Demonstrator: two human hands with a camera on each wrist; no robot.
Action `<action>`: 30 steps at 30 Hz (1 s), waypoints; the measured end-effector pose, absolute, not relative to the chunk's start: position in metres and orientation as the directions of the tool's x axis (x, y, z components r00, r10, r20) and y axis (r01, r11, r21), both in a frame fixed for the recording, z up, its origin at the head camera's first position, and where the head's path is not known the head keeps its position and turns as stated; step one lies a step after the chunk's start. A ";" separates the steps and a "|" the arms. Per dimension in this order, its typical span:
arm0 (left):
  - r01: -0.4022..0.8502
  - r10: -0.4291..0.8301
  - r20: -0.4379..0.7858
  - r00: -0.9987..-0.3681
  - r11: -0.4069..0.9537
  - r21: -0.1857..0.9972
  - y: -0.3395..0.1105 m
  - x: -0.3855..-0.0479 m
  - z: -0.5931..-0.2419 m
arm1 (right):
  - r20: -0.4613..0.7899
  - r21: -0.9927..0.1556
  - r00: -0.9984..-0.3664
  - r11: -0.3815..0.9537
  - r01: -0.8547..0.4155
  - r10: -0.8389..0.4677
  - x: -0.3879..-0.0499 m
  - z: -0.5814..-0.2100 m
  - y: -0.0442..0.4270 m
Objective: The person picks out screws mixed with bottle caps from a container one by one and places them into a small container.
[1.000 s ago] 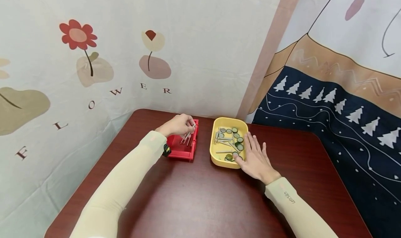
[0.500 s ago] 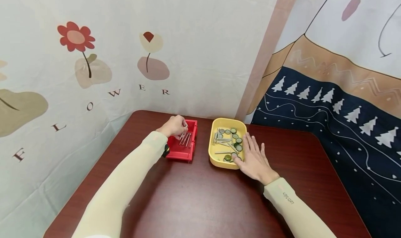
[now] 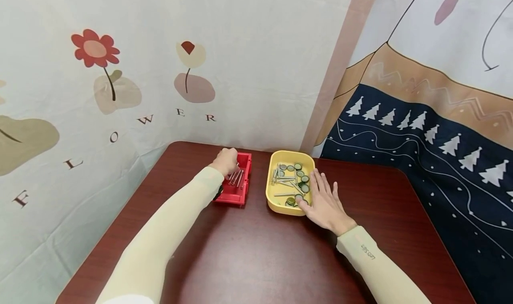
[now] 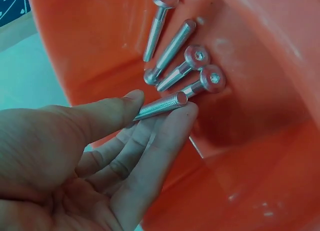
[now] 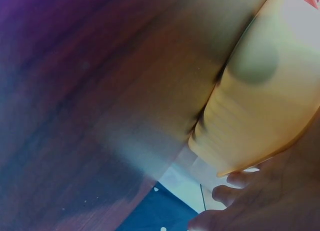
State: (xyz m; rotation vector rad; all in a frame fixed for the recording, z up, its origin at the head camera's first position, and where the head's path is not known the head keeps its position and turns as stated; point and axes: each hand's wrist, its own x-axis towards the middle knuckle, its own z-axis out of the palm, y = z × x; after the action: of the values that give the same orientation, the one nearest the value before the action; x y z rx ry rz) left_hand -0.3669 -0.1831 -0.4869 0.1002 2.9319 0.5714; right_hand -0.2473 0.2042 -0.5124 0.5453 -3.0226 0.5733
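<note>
Over the red tray (image 3: 229, 198), my left hand (image 3: 225, 160) pinches a silver bolt (image 4: 162, 106) between thumb and fingers, its threaded end showing in the left wrist view. Several more bolts (image 4: 172, 50) with wide socket heads lie in the tray just beyond the fingertips. My right hand (image 3: 326, 206) rests with straight, spread fingers on the right rim of the yellow bin (image 3: 282, 208). Inside that bin are loose bolts (image 3: 285, 195) and several round green-and-grey caps (image 3: 304, 188) that look like bottle caps. The right wrist view shows the bin's outer wall (image 5: 265, 111) and a few fingers.
Both containers stand side by side near the far edge of a dark red-brown table (image 3: 256, 255), with a narrow gap between them. A printed cloth (image 3: 256, 72) hangs close behind the table, and a navy one (image 3: 401, 139) hangs at the right.
My left hand has moved left from the red tray's right side, and its back now faces the head camera. The right hand stays on the yellow bin. The head view has shifted slightly.
</note>
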 end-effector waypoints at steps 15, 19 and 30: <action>-0.029 0.049 -0.172 -0.984 0.905 0.424 -0.168 -0.320 -0.445 | 0.079 -0.360 -0.938 0.867 -0.343 -0.338 -0.247 -0.512 0.204; 0.005 0.059 -0.117 -0.991 0.910 0.415 -0.169 -0.314 -0.440 | 0.090 -0.354 -0.936 0.868 -0.349 -0.340 -0.249 -0.512 0.204; 0.138 0.107 0.104 -0.989 0.921 0.364 -0.160 -0.301 -0.429 | 0.094 -0.343 -0.932 0.867 -0.361 -0.350 -0.247 -0.513 0.206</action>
State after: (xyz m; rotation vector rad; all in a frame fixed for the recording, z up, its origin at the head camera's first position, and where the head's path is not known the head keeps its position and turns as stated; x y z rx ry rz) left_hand -0.3011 -0.1601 -0.4288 0.2022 3.1588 0.6088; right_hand -0.2473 0.2057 -0.5134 0.5730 -3.0074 0.5605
